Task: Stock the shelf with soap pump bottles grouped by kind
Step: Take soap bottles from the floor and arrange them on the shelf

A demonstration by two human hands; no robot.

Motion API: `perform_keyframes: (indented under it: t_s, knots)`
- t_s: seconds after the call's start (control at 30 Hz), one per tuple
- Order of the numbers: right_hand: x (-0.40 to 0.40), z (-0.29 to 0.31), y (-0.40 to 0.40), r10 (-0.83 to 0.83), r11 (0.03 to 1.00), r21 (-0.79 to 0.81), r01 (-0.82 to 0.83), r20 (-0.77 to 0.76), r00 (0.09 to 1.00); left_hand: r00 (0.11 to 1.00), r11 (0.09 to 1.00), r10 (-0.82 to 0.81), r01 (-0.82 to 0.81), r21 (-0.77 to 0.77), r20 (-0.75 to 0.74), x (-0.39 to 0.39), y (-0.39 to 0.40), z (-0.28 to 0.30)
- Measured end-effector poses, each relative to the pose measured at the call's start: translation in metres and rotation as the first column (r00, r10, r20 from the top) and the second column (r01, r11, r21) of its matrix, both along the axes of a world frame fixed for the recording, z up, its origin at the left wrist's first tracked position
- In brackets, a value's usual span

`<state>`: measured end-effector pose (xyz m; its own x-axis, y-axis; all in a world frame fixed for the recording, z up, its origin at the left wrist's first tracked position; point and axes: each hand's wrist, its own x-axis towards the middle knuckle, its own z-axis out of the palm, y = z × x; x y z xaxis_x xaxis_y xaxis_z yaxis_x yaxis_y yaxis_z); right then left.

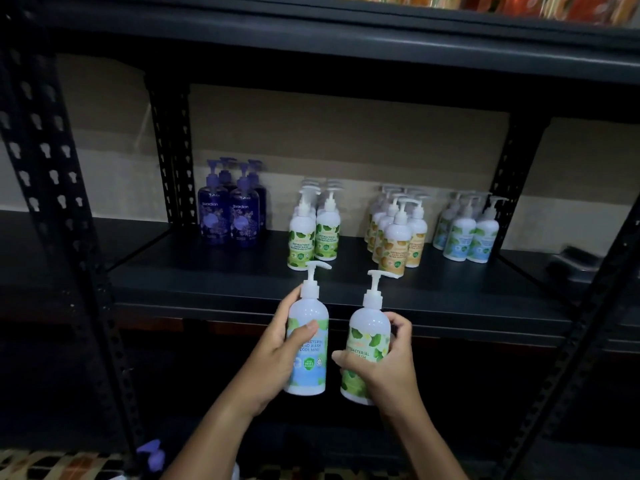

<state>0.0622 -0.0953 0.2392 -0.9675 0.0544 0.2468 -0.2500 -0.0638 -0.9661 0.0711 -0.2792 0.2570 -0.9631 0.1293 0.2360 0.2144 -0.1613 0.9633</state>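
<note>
My left hand (pixel 277 355) grips a white pump bottle with a blue-and-green "cool mint" label (pixel 308 327), upright, just in front of the shelf edge. Beside it my right hand (pixel 388 365) holds a white pump bottle with a green label (pixel 367 337), also upright. On the dark shelf (pixel 214 268) stand four groups: purple bottles (pixel 230 209) at the left, green-label bottles (pixel 313 230) in the middle, orange-label bottles (pixel 396 233) to their right, and blue-and-green label bottles (pixel 467 230) at the far right.
Black perforated uprights (pixel 52 174) frame the rack on both sides. A shelf board (pixel 346 39) runs overhead with colourful goods on it. A purple pump top (pixel 152 453) shows at the bottom left near a patterned floor. A dark object (pixel 575 261) lies on the neighbouring shelf at right.
</note>
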Motion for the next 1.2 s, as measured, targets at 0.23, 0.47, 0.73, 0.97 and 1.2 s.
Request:
perform_keyframes:
  t_s: [0.23,0.47,0.73,0.97,1.2]
  knots:
    - [0.005,0.003,-0.001,-0.033,0.999,0.001,0.033,-0.084,0.996,0.992,0.983,0.091,-0.103,-0.155,-0.082,-0.004,-0.009,-0.006]
    - [-0.003,0.021,-0.011,0.038,0.999,0.003,-0.038,-0.15,0.988,0.951,0.966,0.196,-0.229,-0.12,-0.237,-0.01,-0.014,0.012]
    - [-0.059,0.047,-0.02,0.017,0.996,0.086,0.007,-0.281,0.959,0.878,0.924,0.373,-0.38,0.039,-0.3,-0.034,-0.024,0.036]
    - [-0.111,0.049,-0.03,0.011,0.982,0.185,0.043,-0.286,0.958,0.818,0.88,0.462,-0.472,0.058,-0.343,-0.063,-0.034,0.045]
    - [-0.152,0.042,-0.039,-0.061,0.958,0.257,0.129,-0.258,0.964,0.804,0.87,0.481,-0.488,0.073,-0.349,-0.083,-0.039,0.041]
